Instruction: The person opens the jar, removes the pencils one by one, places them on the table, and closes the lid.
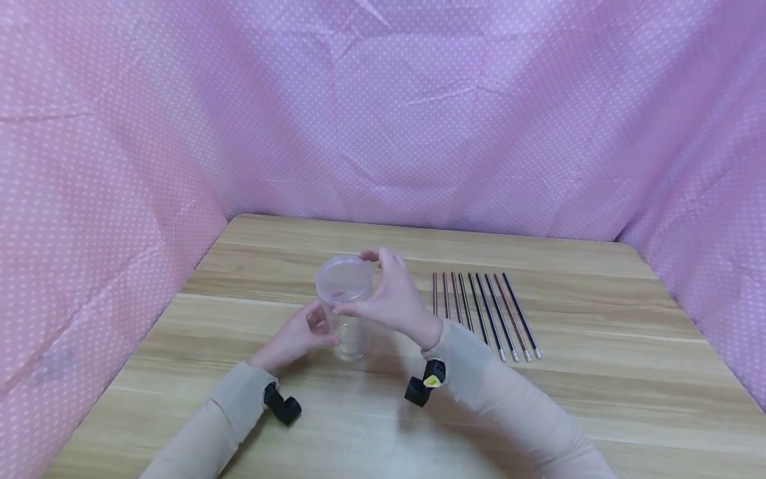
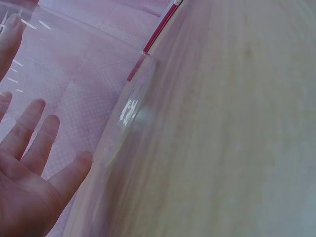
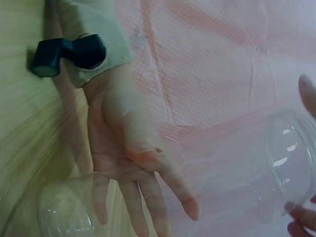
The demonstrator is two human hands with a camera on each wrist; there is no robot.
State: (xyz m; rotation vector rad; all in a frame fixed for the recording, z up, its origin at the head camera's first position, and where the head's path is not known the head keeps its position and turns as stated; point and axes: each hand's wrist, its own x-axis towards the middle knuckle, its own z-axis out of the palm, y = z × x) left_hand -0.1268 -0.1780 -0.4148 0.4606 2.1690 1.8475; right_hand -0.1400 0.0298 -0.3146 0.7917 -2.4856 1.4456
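Observation:
A clear plastic cylindrical jar stands on the table, with a thick ring at its top. My right hand holds the jar at the top, thumb and fingers spread across the ring; I cannot tell whether a separate lid sits there. Lower down, my left hand is at the jar's left side. In the left wrist view the left hand shows its palm, fingers loosely extended and spread. The right wrist view shows the left hand's fingers overlapping the see-through wall; contact is hard to tell.
Several thin dark and reddish pencils lie side by side to the right of the jar, partly behind the right forearm. The wooden table is bordered by pink dotted cloth at the back and sides.

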